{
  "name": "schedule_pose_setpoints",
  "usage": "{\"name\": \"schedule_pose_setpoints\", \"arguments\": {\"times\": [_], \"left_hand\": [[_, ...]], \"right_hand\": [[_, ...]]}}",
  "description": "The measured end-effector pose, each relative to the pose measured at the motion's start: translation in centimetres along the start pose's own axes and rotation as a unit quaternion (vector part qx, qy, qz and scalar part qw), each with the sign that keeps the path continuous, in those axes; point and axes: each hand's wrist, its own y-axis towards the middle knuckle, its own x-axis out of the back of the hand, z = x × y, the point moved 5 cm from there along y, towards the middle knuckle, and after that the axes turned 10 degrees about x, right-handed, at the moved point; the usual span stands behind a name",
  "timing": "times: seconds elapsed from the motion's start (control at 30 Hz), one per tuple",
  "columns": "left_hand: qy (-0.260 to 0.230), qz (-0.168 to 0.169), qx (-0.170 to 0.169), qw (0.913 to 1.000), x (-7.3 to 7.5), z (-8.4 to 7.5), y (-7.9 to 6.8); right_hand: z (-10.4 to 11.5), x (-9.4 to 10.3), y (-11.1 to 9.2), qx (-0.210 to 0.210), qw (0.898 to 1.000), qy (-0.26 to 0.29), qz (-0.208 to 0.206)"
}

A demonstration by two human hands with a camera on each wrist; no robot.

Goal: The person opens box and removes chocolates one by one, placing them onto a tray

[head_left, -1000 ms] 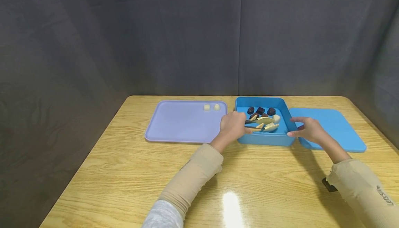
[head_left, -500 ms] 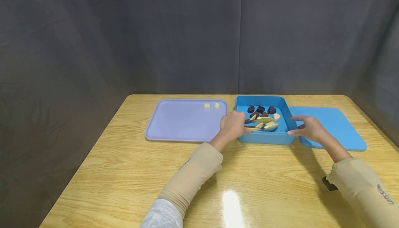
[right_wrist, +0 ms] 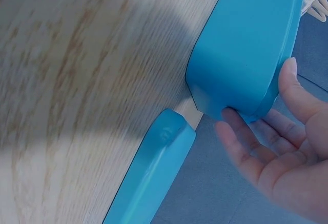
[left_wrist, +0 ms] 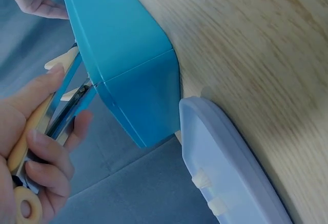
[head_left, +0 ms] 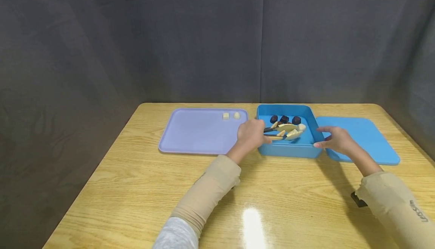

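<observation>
In the head view my left hand grips a pair of kitchen tongs with cream tips, reaching over the front left of the blue box. The tips sit around a round white chocolate inside the box. In the left wrist view the fingers and thumb wrap both arms of the tongs. My right hand holds the box at its front right corner. The right wrist view shows its thumb at the rim and its fingers against the side. Dark chocolates lie behind the tongs, partly hidden by them.
Left of the box lies a lavender tray, bearing a square white piece and a domed one at its far right. The blue lid lies flat to the right. A dark curtain hangs behind the wooden table.
The tongs' tips have closed in on the white chocolate and risen slightly. My left hand has shifted a little up and left; the right hand stays at the box.
</observation>
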Motion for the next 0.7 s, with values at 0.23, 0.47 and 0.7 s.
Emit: {"name": "schedule_pose_setpoints", "arguments": {"times": [0.23,0.47,0.7], "left_hand": [[-0.02,0.004,0.007,0.9998,0.7,0.3,0.1],[-0.02,0.003,0.014,0.9997,1.4,0.8,0.1],[-0.016,-0.013,0.011,0.9997,2.2,1.6,0.3]], "right_hand": [[0.2,0.0,0.0,0.005,1.0,0.001,0.0],[0.3,0.0,0.1,0.008,1.0,0.005,-0.003],[0.3,-0.1,0.2,0.008,1.0,0.007,-0.002]]}}
